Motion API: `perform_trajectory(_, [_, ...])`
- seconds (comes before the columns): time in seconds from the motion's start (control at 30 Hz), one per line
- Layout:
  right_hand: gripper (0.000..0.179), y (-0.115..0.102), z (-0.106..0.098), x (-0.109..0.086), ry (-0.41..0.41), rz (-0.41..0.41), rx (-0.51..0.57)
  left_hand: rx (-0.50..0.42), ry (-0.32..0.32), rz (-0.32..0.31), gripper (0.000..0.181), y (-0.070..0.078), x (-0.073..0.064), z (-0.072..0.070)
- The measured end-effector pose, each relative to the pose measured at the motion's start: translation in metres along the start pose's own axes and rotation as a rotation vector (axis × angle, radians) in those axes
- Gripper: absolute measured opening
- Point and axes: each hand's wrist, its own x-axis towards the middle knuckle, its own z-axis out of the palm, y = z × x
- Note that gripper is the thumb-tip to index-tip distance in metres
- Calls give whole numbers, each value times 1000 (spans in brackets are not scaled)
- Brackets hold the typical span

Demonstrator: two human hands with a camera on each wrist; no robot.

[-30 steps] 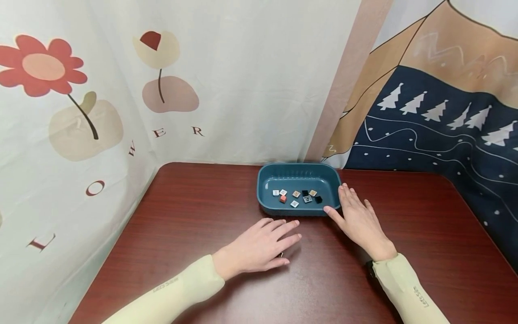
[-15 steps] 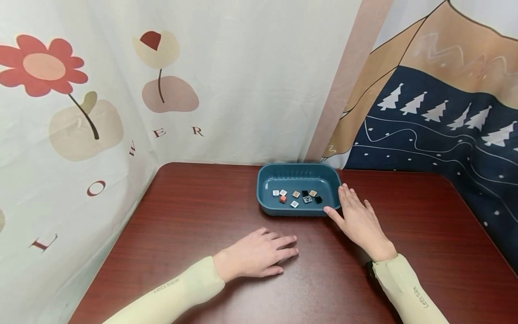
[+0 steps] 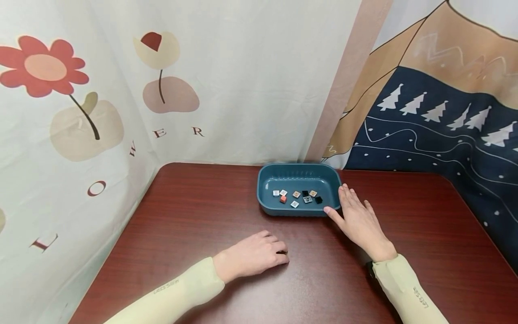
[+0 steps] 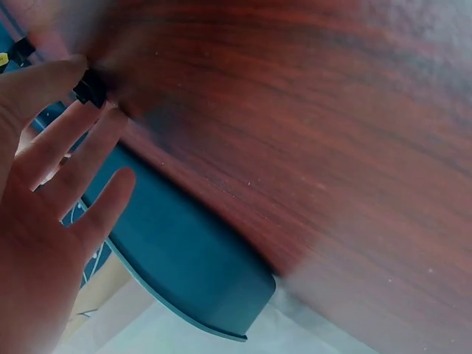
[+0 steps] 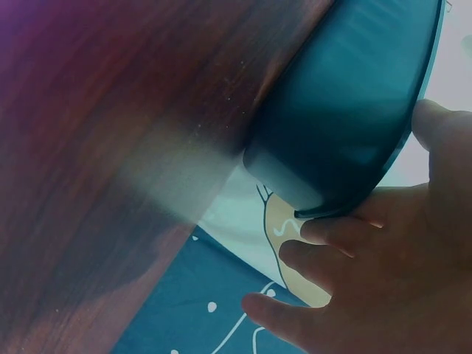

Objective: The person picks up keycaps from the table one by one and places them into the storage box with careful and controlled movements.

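Observation:
My left hand [image 3: 255, 255] is low over the table in front of the basin, fingers bent inward. In the left wrist view its thumb and fingertips pinch a small black piece [image 4: 90, 88], largely covered by the fingers. My right hand [image 3: 360, 221] lies along the right end of the teal basin [image 3: 299, 212], thumb at the front rim and straight fingers against the side. Several small square pieces lie inside the basin, among them a red piece [image 3: 283, 199], a white piece [image 3: 294, 204] and a black piece [image 3: 319, 200].
The basin stands at the back of the dark red wooden table [image 3: 194, 202]. A white curtain [image 3: 251, 81] with flower prints hangs behind it, and a navy cloth [image 3: 437, 130] with tree prints hangs at the right.
My left hand has drawn back slightly from the basin and lowered; its spread fingers have curled in. My right hand and the basin have stayed put.

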Motion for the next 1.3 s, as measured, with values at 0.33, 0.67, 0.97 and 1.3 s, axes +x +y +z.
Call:
perform_trajectory(0.33, [101, -1, 0, 1, -10, 6, 3, -27, 40, 24, 11, 0, -2, 1])
perform_trajectory(0.67, [100, 0, 0, 1, -8, 5, 7, 7, 49, 14, 18, -5, -6, -10])
perform_trajectory(0.97, [100, 0, 0, 1, -11, 7, 8, 19, 142, -15, 22, -19, -9, -18])
perform_trajectory(1.3, [97, 0, 1, 1, -7, 10, 7, -177, 281, -130, 30, -47, -14, -38])
